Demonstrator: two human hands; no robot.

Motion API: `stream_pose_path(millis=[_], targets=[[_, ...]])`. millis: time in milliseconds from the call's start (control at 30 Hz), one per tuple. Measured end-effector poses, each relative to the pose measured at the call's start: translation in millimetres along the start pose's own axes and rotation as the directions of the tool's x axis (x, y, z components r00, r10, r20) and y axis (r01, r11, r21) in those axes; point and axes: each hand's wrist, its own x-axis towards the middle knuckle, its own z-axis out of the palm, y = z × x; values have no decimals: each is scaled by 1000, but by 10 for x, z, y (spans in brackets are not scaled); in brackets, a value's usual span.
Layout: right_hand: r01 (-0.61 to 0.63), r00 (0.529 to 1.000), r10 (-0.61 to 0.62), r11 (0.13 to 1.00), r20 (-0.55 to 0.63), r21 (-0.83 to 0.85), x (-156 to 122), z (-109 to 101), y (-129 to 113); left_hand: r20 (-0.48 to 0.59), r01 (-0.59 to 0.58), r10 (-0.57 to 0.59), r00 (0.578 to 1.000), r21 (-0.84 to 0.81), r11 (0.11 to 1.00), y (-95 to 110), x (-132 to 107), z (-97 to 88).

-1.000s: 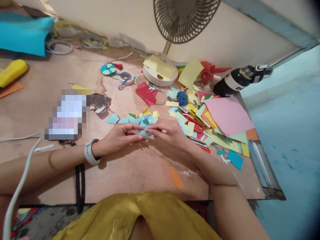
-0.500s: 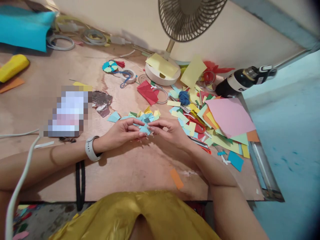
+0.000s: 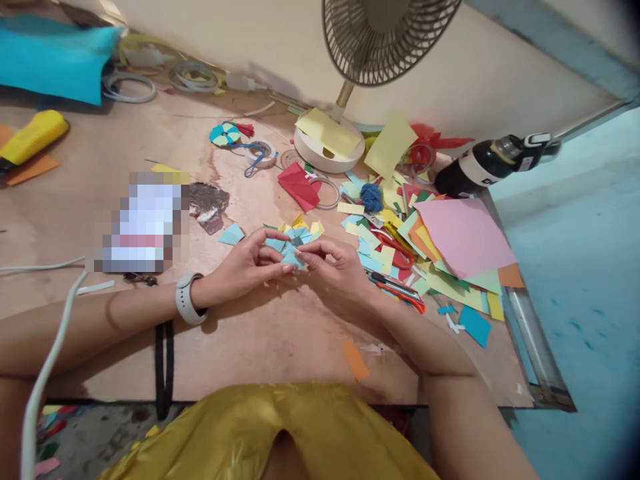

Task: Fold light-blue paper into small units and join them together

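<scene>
My left hand [image 3: 245, 267] and my right hand [image 3: 335, 267] meet over the wooden board [image 3: 250, 333], fingertips pinched together on a small light-blue folded paper piece [image 3: 291, 259]. Just behind the fingers lies a heap of small blue and yellow folded paper pieces [image 3: 295, 235]. A white watch [image 3: 186, 299] sits on my left wrist. Both forearms rest on the board.
Loose coloured paper with a large pink sheet [image 3: 463, 233] covers the right side, beside red scissors [image 3: 395, 248] and an orange cutter [image 3: 397, 288]. A fan [image 3: 345, 127], black bottle [image 3: 490, 163], tape rolls [image 3: 263, 152] and red paper [image 3: 299, 185] stand behind. A white cable [image 3: 45, 373] runs at left.
My hands have stayed pinched on the blue piece, working it slightly. The view has shifted a little, so everything sits slightly right and lower in the picture.
</scene>
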Motion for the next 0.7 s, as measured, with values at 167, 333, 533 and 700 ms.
stream_pose_path(millis=[167, 333, 533, 700], targets=[[-9, 999, 10, 1000, -51, 23, -16, 30, -17, 90, 71, -73, 993, 32, 997, 47, 27, -6], [17, 999, -19, 999, -30, -51, 17, -27, -54, 108, 166, -156, 982, -92, 982, 47, 43, 20], [-28, 999, 28, 1000, 17, 6, 37, -51, 2, 99, 206, -189, 977, -201, 958, 38, 48, 26], [55, 998, -57, 995, -24, -79, -16, 24, 87, 97, 200, -181, 979, -235, 951, -13, 43, 19]])
